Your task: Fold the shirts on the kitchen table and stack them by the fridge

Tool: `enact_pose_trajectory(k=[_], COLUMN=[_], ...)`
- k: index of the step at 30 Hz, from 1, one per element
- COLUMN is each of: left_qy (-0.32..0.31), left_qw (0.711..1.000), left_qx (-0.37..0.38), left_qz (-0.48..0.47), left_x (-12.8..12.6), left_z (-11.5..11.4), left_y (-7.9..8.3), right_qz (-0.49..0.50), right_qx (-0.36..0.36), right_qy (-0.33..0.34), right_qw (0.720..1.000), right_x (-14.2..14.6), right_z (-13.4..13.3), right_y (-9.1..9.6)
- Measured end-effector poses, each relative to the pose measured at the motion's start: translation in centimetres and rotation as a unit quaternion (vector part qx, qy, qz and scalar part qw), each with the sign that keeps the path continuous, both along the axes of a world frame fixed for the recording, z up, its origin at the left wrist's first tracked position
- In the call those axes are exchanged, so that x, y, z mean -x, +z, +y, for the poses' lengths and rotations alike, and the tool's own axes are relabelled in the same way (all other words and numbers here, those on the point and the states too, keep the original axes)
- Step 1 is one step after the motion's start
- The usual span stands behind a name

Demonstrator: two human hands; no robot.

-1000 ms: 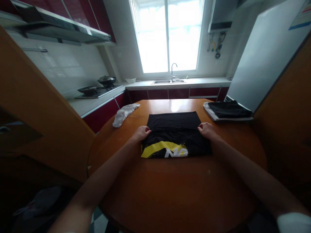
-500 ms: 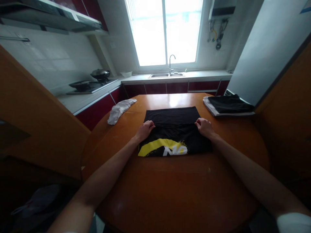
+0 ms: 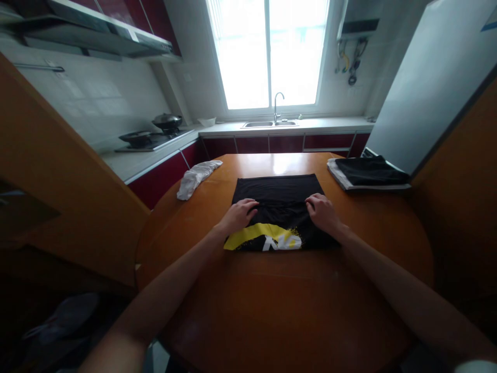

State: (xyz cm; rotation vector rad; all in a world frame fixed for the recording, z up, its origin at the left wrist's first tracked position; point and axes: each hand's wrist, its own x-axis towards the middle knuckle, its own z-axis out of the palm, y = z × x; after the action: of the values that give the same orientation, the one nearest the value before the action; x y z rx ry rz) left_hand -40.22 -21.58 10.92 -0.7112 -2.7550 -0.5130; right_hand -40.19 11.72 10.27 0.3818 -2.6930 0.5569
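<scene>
A black T-shirt [image 3: 277,194] with a yellow and white print lies folded on the round wooden table [image 3: 287,305]. My left hand [image 3: 240,213] rests on its left part, fingers curled onto the fabric at a fold line. On the shirt's right part my right hand [image 3: 322,211] does the same, fingers bent and pressed on the cloth. Both hands sit about midway down the shirt, well inside its side edges.
A crumpled white cloth [image 3: 196,177] lies at the table's far left edge. A stack of folded clothes, black on top [image 3: 368,172], sits at the far right. Behind are a counter with a sink [image 3: 269,124], a stove with pans [image 3: 153,137] and a white fridge [image 3: 427,88].
Both hands have slid inward from the shirt's side edges toward its middle, staying on the fold line. The shirt has stayed in place.
</scene>
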Motion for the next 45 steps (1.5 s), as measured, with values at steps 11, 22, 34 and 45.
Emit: enact_pose_trajectory(k=[11,22,34,45], left_qy=[-0.004,0.062,0.210,0.213], left_qw=[0.991,0.980,0.977,0.963], left_qx=[0.094,0.143,0.005,-0.101], left_qz=[-0.094,-0.127,-0.047,-0.133], left_x=[-2.8,-0.9,3.0,2.2], left_z=[1.0,-1.9,-8.2,-8.3], left_y=[-2.1,-2.0,-1.3,-0.2], right_qz=[-0.139,-0.197,-0.189,-0.061], right_qx=[-0.097,-0.112,-0.066,-0.020], right_qy=[0.041,-0.047,-0.171,-0.176], right_qw=[0.985,0.973,0.965,0.982], right_x=[-2.4,-1.5,1.3,1.9], right_z=[-3.6,-2.1,3.7,4.0], right_y=[-3.0,-2.1,-2.3,-2.5])
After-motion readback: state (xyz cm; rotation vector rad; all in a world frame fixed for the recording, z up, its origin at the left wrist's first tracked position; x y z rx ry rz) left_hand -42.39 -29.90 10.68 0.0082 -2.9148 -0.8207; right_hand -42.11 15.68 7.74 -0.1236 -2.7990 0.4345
